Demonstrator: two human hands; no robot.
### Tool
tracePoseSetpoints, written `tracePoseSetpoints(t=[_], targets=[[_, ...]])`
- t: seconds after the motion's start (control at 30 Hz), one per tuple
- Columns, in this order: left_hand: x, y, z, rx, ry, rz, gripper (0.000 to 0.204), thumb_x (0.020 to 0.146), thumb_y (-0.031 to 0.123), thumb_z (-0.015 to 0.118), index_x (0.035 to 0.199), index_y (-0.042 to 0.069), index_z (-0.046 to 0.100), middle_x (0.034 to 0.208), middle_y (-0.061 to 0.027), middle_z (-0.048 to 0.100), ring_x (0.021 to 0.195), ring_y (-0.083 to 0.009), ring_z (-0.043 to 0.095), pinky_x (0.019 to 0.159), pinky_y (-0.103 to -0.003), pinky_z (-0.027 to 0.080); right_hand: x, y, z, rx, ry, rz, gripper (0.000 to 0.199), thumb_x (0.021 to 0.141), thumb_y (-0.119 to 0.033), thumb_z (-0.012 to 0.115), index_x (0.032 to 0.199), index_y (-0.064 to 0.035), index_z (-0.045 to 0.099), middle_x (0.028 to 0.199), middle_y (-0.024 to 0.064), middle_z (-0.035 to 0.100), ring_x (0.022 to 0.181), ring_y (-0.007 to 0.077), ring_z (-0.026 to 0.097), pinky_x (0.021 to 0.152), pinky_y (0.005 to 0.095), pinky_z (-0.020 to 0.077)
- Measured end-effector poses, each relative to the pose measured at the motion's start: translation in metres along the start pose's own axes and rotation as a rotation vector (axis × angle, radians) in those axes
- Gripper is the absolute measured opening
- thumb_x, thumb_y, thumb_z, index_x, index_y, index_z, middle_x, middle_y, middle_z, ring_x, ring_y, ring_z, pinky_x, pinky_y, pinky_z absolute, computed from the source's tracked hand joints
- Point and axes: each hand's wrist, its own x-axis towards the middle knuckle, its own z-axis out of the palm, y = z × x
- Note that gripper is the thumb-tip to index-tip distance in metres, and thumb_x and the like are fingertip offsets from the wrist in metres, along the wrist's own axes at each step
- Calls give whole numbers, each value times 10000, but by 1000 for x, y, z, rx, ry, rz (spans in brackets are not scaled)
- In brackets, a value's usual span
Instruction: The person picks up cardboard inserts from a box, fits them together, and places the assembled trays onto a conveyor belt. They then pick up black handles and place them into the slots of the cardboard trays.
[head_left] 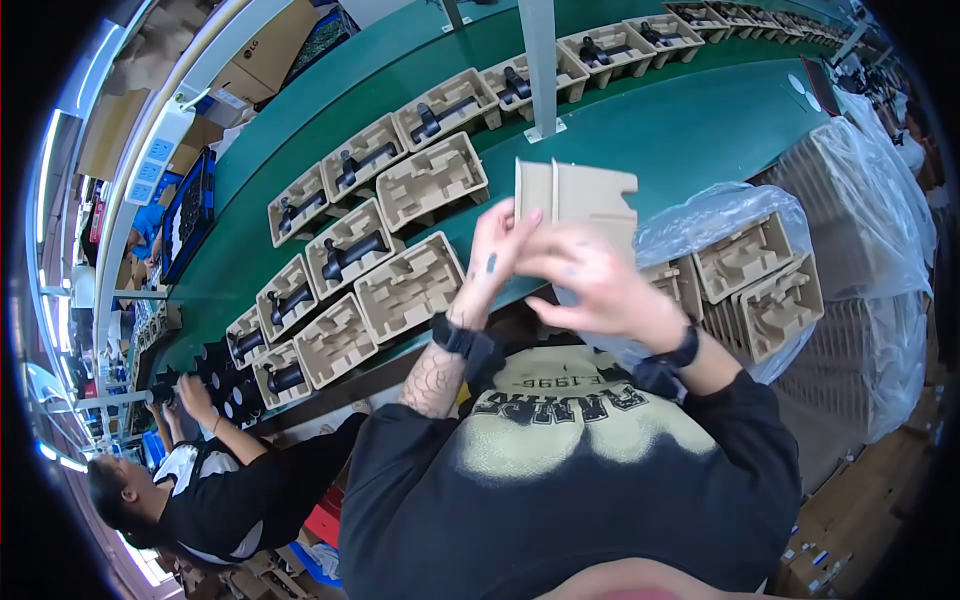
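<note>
- Right hand (600,285) raised in front of the chest, fingers curled over the lower edge of a tan moulded pulp tray (580,200); grip partly hidden by the back of the hand, though apparently pinching the tray
- Left hand (500,250) just beside it, touching the tray's lower left corner, fingers upright against its face; both hands close together on the same piece
- Tray held up on edge, tilted away, broad face toward the green conveyor belt (700,130), long axis running left to right above the knuckles
- Both hands about equally near the tray: right one under its middle, left one at its left end
- To the right, beyond the right wrist, a stack of empty pulp trays (750,270) in clear plastic wrap, near but apart from the hands
- Further off on the belt, rows of like trays (400,290), several holding a dark tool, some empty
- Far lower left, another person's hands (185,395) at the belt's end
</note>
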Motion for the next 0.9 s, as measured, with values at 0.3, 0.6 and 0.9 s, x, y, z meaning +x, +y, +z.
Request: tracePoseSetpoints(t=[0.3, 0.6, 0.9], targets=[[-42, 6, 31, 40, 78, 206, 288, 974, 159, 526, 1183, -39, 516, 1081, -93, 647, 941, -117, 613, 813, -254, 488, -18, 62, -42, -312, -288, -36, 1039, 436, -313, 851, 1391, -201, 457, 1400, 198, 315, 1297, 444, 310, 1080, 575, 261], [-38, 21, 31, 299, 148, 245, 269, 987, 172, 499, 1148, -43, 502, 1088, -110, 635, 986, -146, 596, 843, -273, 471, -29, 38, -43, -257, -176, -36, 937, 450, -305, 787, 1346, -213, 526, 1355, 231, 352, 1240, 437, 351, 1044, 527, 309], [-42, 55, 46, 87, 98, 294, 254, 987, 144, 504, 1162, -37, 475, 1118, -131, 611, 1020, -130, 582, 862, -258, 460, -21, 24, -71, -306, -114, -74, 863, 468, -335, 774, 1299, -207, 580, 1356, 233, 368, 1228, 424, 375, 1025, 509, 323]])
